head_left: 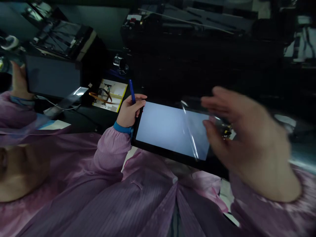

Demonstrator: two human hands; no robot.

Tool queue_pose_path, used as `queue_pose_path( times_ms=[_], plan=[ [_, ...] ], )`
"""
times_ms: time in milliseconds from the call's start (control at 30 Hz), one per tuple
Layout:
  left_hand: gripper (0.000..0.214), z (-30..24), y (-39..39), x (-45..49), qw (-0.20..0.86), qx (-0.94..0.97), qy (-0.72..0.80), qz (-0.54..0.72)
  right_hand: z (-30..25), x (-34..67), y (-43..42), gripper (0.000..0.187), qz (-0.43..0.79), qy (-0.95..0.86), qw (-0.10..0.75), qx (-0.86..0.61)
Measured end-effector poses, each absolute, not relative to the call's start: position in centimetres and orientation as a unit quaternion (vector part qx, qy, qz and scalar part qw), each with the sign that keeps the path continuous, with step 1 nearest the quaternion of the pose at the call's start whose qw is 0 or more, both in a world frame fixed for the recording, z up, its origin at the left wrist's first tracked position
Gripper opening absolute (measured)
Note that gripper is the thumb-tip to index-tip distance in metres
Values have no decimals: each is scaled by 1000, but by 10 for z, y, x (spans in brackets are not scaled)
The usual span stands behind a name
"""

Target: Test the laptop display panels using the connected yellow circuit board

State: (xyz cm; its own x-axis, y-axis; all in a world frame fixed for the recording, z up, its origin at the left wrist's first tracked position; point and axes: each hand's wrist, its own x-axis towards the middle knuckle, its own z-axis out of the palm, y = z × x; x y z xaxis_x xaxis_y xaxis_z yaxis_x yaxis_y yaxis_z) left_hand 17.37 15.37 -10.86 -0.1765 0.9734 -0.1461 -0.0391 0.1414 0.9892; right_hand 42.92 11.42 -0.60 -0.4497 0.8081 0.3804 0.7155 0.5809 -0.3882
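Note:
My left hand (128, 112) is shut on a blue pen (132, 91), close to the upper left corner of a black-framed tablet (170, 130) with a pale blue lit screen. A clear film with bright glints (190, 131) seems to lie on the screen. My right hand (242, 131) is blurred, with fingers apart, over the tablet's right part and holds nothing I can see. At far left, another person's hand (19, 82) grips the edge of a dark tablet (53, 76).
A card with a yellow edge (110, 95) and a thin white cable (59, 106) lie on the dark bench. A small metal fitting (118, 62) stands behind them. Dark equipment (192, 42) fills the back. A co-worker's purple sleeve (49, 158) reaches in at left.

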Motion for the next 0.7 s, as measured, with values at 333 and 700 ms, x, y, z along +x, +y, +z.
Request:
queue_pose_path(
  times_ms=[333,700],
  plan=[
    [36,-103,151,173,493,426,582,487,-52,370,93,47,43,-950,201,-235],
    [52,-110,151,171,477,457,573,485,-46,374,67,36,-102,-909,117,-388]
  ],
)
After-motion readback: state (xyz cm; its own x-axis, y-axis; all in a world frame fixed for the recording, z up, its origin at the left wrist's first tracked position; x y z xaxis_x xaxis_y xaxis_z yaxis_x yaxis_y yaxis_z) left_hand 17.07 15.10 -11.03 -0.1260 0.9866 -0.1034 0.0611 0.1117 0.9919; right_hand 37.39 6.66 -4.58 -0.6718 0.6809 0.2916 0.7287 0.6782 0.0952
